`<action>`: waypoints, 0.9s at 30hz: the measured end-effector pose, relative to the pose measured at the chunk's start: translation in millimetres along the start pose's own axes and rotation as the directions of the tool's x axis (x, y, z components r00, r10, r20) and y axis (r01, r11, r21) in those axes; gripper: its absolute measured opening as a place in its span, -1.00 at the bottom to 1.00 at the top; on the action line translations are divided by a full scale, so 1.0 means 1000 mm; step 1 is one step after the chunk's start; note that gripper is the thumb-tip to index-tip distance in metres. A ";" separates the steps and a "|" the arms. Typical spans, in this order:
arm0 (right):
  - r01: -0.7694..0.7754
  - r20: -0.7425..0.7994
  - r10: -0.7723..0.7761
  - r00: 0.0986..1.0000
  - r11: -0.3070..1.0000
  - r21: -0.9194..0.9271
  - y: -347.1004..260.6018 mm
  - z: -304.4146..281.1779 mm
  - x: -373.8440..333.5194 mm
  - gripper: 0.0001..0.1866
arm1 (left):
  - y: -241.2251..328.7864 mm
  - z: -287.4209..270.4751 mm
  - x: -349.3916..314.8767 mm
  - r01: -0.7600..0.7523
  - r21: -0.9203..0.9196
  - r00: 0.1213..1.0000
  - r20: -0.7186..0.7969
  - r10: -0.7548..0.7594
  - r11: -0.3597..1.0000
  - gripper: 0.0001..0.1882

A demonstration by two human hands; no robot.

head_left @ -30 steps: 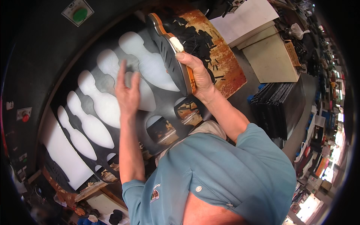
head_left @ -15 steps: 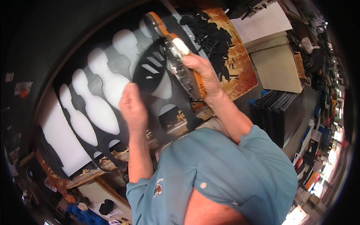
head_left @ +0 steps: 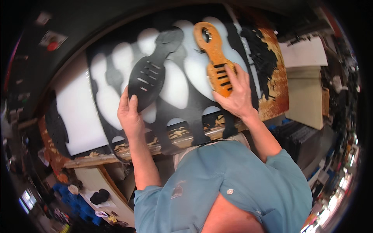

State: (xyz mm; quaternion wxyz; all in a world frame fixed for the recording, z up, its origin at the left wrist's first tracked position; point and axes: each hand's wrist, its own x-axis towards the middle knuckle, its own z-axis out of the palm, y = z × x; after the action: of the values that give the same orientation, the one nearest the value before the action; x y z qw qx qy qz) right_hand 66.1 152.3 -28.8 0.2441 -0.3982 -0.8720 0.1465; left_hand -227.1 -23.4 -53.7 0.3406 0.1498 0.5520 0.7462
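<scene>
My left hand [head_left: 130, 114] grips the heel end of a black sole-shaped cutout [head_left: 154, 86] with several slots, thumb on top, tilted above the work surface. My right hand [head_left: 237, 93] is closed around the wide end of an orange sole-shaped cutting die [head_left: 213, 50], fingers over its slotted face. The die lies face up, or nearly so, over a black sheet [head_left: 192, 112] full of sole-shaped holes. Whether it touches the sheet I cannot tell. White board [head_left: 78, 112] shows through the holes.
Black offcuts [head_left: 262, 58] are heaped on a rusty brown plate [head_left: 280, 91] at the right. Beyond it stands a pale box [head_left: 305, 99] with white paper [head_left: 303, 54] on top. A dark stack of sheets [head_left: 293, 138] sits below. More black cutouts [head_left: 56, 124] lie far left.
My right hand has turned the die from its edge, blades showing, to orange face up. My left hand has drawn the black cutout away from it to the left.
</scene>
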 end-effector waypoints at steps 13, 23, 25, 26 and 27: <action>0.432 -0.055 -0.435 0.899 0.855 0.286 -0.077 0.088 0.138 -0.45 | 0.042 -0.049 -0.006 0.196 0.214 0.929 0.273 -0.252 0.957 -0.53; 0.415 -0.027 -0.421 0.906 0.877 0.240 -0.062 0.134 0.137 -0.53 | 0.047 0.008 0.049 0.275 0.149 0.909 0.280 -0.307 0.950 -0.12; 0.376 0.043 -0.403 0.914 0.881 0.286 -0.062 0.132 0.139 -0.54 | 0.042 0.021 0.048 0.324 0.157 0.885 0.300 -0.357 0.933 -0.09; 0.346 0.096 -0.393 0.915 0.883 0.318 -0.063 0.130 0.139 -0.54 | 0.037 0.029 0.045 0.359 0.152 0.875 0.290 -0.388 0.921 -0.07; 0.386 0.073 -0.423 0.903 0.875 0.292 -0.064 0.128 0.140 -0.56 | 0.035 0.032 0.050 0.396 0.069 0.820 0.424 -0.386 0.916 -0.09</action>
State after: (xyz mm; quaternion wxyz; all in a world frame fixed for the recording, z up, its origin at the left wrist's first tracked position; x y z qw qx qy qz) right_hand -121.9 210.6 -64.2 0.2621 -0.1588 -0.9221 0.2364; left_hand -256.4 28.2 -17.5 0.6006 0.1899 0.4741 0.6152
